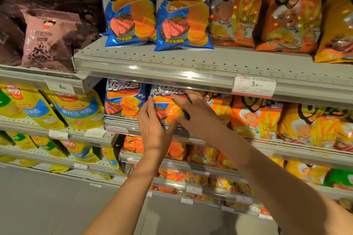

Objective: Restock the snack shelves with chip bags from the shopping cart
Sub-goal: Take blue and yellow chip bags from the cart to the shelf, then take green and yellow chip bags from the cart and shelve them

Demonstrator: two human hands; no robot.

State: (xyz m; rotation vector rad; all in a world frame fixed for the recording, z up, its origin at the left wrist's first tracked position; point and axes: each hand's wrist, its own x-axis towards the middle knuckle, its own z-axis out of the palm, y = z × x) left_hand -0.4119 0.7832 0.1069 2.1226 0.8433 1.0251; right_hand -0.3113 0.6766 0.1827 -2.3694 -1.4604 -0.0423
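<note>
A: Nearest first, what are the hands doing?

B: Left hand (152, 129) is up w/ fingers straight, tips against the left edge of a blue chip bag (167, 108). Right hand (193, 112) lies flat across the bag's front, fingers spread up to its top edge under the shelf lip. Neither's curled round it, more pressing & steadying.

A: Where's the bag exactly?

B: Second shelf (122, 127) from the top, upright, just beside a matching blue bag (124, 101) on its left, orange bags (254, 118) to its right.

A: How will it handle?

B: Prob v. light, puffed w/ air, glossy film so slippery, & the chips inside crush easy. I'd take it by the side seams or the crimped top, not squeeze the belly.

A: Further back?

B: Pale perforated metal shelves w/ clear plastic price strips, a white tag (254, 86) on the top shelf (210, 59). Above it, two more blue bags (156, 9), shiny & pillowy. Brownish-pink bags (47, 42) far left, yellow pouches (74, 110) lower left. Cart not in view
</note>
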